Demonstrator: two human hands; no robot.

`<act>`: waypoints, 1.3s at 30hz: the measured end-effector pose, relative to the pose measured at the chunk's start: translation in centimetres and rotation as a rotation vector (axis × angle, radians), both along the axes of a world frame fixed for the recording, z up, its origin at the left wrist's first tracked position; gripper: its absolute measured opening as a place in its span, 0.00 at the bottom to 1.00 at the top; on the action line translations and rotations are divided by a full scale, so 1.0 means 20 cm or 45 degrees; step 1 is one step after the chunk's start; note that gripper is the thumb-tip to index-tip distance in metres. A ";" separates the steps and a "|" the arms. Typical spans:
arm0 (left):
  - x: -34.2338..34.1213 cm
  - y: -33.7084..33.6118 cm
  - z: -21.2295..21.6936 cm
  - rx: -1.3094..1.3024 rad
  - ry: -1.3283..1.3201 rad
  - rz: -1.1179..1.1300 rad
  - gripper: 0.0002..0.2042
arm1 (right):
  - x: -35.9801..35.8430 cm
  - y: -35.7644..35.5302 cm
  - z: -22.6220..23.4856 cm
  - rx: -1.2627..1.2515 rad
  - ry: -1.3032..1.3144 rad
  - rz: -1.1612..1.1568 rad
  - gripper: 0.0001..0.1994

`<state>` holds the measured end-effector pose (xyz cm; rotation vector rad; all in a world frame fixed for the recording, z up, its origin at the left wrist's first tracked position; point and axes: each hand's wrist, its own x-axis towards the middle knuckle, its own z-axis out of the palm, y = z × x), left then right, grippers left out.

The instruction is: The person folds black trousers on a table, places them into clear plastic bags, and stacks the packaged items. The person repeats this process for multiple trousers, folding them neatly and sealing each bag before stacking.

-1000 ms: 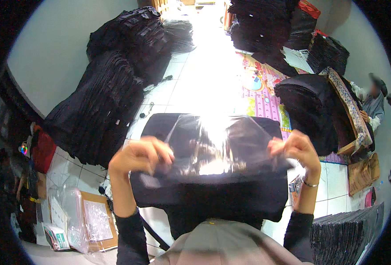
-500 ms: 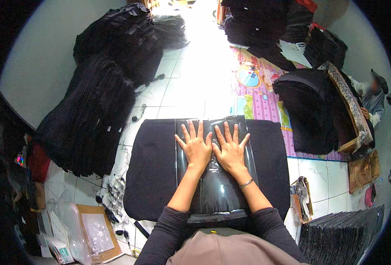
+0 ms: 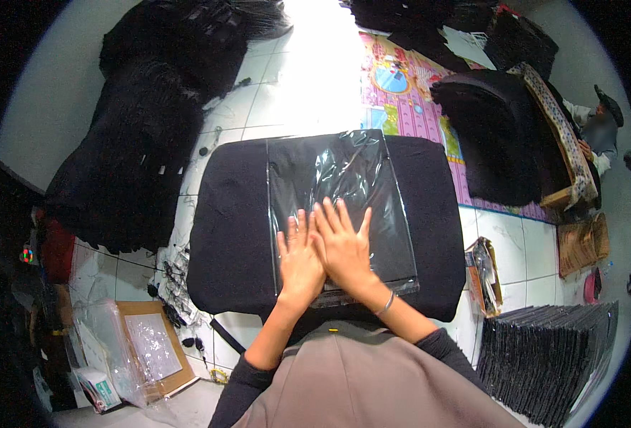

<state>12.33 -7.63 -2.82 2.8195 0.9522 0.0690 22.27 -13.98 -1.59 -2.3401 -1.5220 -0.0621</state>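
A clear plastic bag [image 3: 362,167] with folded black cloth inside lies flat on a black cloth-covered board [image 3: 230,228]. My left hand [image 3: 302,269] rests palm down on the lower left part of the bag, fingers stretched out. Beside it, my right hand [image 3: 347,250] also presses flat on the plastic, its fingers apart and its thumb side touching or overlapping my left hand. Neither hand grips anything. The plastic shines and shows wrinkles beyond my fingertips.
Large piles of black cloth [image 3: 126,157] stand at the left. At right are a black pile [image 3: 490,143] on a pink patterned mat [image 3: 401,93], a person [image 3: 601,132], an open carton [image 3: 485,274] and a stack of bagged black pieces [image 3: 543,357]. Cardboard [image 3: 155,335] lies lower left.
Both hands have slid down the bag toward me and drawn together, staying flat. The view has shifted, so the board sits higher in the picture.
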 end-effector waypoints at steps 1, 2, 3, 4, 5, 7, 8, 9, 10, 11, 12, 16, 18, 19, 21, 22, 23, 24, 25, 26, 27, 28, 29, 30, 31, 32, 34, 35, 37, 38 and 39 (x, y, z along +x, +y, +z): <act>-0.04 -0.04 -0.01 0.059 -0.147 0.030 0.30 | -0.03 -0.07 -0.02 0.095 -0.053 -0.046 0.28; -0.07 -0.06 -0.02 0.139 -0.149 0.086 0.29 | -0.02 -0.15 -0.04 0.160 -0.097 -0.047 0.28; -0.09 -0.08 -0.02 0.220 -0.228 0.121 0.27 | 0.00 -0.21 -0.05 0.130 -0.088 -0.129 0.28; -0.11 -0.09 -0.02 0.124 -0.218 0.145 0.27 | 0.03 -0.28 -0.06 0.066 -0.114 -0.204 0.28; -0.11 -0.09 -0.02 0.092 -0.240 0.153 0.27 | 0.06 -0.35 -0.06 0.010 -0.123 -0.263 0.29; -0.09 -0.06 -0.01 0.068 -0.275 0.144 0.26 | 0.12 -0.41 -0.06 -0.010 -0.105 -0.312 0.29; -0.07 -0.04 -0.01 0.045 -0.303 0.120 0.26 | 0.16 -0.41 -0.06 0.020 -0.070 -0.303 0.29; -0.05 -0.02 0.00 0.037 -0.316 0.095 0.26 | 0.18 -0.41 -0.05 -0.065 -0.004 -0.312 0.29; -0.03 0.01 0.01 0.014 -0.254 0.092 0.26 | 0.21 -0.39 -0.05 0.051 -0.035 -0.289 0.28; -0.01 0.06 0.02 -0.037 -0.367 0.047 0.26 | 0.23 -0.36 -0.05 0.056 -0.038 -0.281 0.28; 0.00 0.11 0.03 -0.063 -0.452 0.037 0.26 | 0.24 -0.34 -0.04 0.045 -0.025 -0.276 0.28; -0.12 0.23 0.08 -0.291 -1.021 0.535 0.14 | 0.20 -0.28 0.02 0.053 -0.047 -0.349 0.25; -0.25 0.17 0.08 0.104 -0.540 0.480 0.12 | 0.11 -0.27 0.05 0.496 0.000 0.000 0.10; -0.30 0.13 0.08 -0.156 -0.624 0.471 0.14 | 0.04 -0.26 0.07 0.496 0.218 0.108 0.08; -0.38 0.05 0.08 -0.502 -0.722 0.479 0.16 | -0.09 -0.22 0.08 0.506 0.537 0.273 0.06; -0.40 0.03 0.07 -0.742 -0.741 0.517 0.13 | -0.15 -0.19 0.08 0.514 0.647 0.347 0.05; -0.41 -0.01 0.07 -0.862 -0.861 0.530 0.12 | -0.18 -0.16 0.07 0.509 0.792 0.394 0.05; -0.42 -0.03 0.07 -1.010 -1.011 0.518 0.11 | -0.21 -0.13 0.07 0.463 0.973 0.411 0.05; -0.43 -0.05 0.07 -0.922 -0.982 0.524 0.14 | -0.23 -0.11 0.07 0.435 0.976 0.427 0.05; -0.43 -0.07 0.07 -0.940 -1.034 0.567 0.16 | -0.24 -0.09 0.06 0.389 1.009 0.433 0.05; -0.44 -0.08 0.07 -0.914 -1.014 0.610 0.15 | -0.25 -0.08 0.06 0.372 0.964 0.425 0.05; -0.44 -0.09 0.07 -0.904 -1.001 0.679 0.15 | -0.26 -0.07 0.05 0.340 0.934 0.408 0.06; -0.44 -0.10 0.07 -0.871 -1.061 0.606 0.15 | -0.27 -0.06 0.05 0.281 0.924 0.386 0.06; -0.45 -0.10 0.07 -0.855 -1.098 0.581 0.15 | -0.28 -0.05 0.04 0.316 0.876 0.374 0.06; -0.45 -0.10 0.07 -0.841 -1.135 0.554 0.16 | -0.29 -0.05 0.04 0.324 0.849 0.358 0.06; -0.46 -0.10 0.07 -0.847 -1.099 0.548 0.15 | -0.30 -0.05 0.03 0.328 0.827 0.327 0.06; -0.47 -0.10 0.08 -0.880 -1.025 0.518 0.14 | -0.31 -0.04 0.03 0.357 0.701 0.381 0.07; -0.48 -0.08 0.09 -0.676 -0.963 0.334 0.14 | -0.30 -0.04 0.02 0.358 0.660 0.397 0.07; -0.51 -0.06 0.11 -0.402 -0.627 0.070 0.19 | -0.25 -0.06 0.03 0.337 0.668 0.559 0.07; -0.52 -0.05 0.12 -0.314 -0.495 0.037 0.21 | -0.21 -0.07 0.04 0.301 0.806 0.688 0.07; -0.52 -0.04 0.13 -0.379 -0.531 0.051 0.23 | -0.18 -0.10 0.06 0.324 0.958 0.706 0.08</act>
